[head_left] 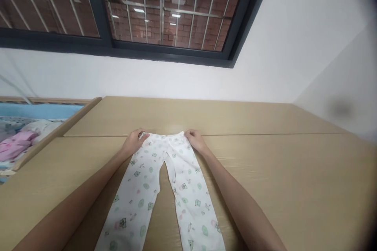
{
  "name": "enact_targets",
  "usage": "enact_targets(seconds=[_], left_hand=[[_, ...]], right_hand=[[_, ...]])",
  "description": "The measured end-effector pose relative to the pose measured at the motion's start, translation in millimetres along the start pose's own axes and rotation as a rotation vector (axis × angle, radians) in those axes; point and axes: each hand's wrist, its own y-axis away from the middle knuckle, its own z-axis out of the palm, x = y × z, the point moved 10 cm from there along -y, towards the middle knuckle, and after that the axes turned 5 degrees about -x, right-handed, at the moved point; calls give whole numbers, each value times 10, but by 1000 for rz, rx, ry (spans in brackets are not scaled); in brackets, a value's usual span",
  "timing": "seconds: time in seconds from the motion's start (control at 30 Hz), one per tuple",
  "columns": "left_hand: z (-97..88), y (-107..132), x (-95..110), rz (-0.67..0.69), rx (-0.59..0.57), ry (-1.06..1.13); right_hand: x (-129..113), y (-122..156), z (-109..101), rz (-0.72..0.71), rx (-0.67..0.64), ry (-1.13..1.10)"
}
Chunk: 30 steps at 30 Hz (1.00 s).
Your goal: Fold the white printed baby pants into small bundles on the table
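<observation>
A pair of white pants (pixel 147 180) with a green and pink print lies spread on the tan tabletop, waistband at the far end and legs toward me. At the waistband's left corner, my left hand (pixel 135 141) is closed on the cloth, thumb lying over the edge. My right hand (pixel 195 140) pinches the opposite corner of the waistband. Between the hands the waist edge runs fairly straight. The two legs are apart, with the table showing between them; their lower ends run out of view.
The tan table (pixel 265 172) has a seam across it and meets a white wall (pixel 176 80). Above is a dark-framed window (pixel 169 53) with metal bars. At left, a wooden-railed bed or crib (pixel 55 135) holds blue bedding and pink cloth (pixel 18 144).
</observation>
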Motion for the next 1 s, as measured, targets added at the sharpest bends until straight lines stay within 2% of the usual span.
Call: enact_targets(seconds=[0.33, 0.53, 0.7, 1.0], left_hand=[[69, -31, -131, -38, -46, -63], [97, -6, -177, -65, -31, -75], [152, 43, -152, -41, -39, -165], [221, 43, -33, 64, -101, -270]], right_hand=[[36, -90, 29, -82, -86, 80], [-194, 17, 183, -238, -65, 536], [-166, 28, 167, -165, -71, 589], [-186, 41, 187, -156, -85, 625]])
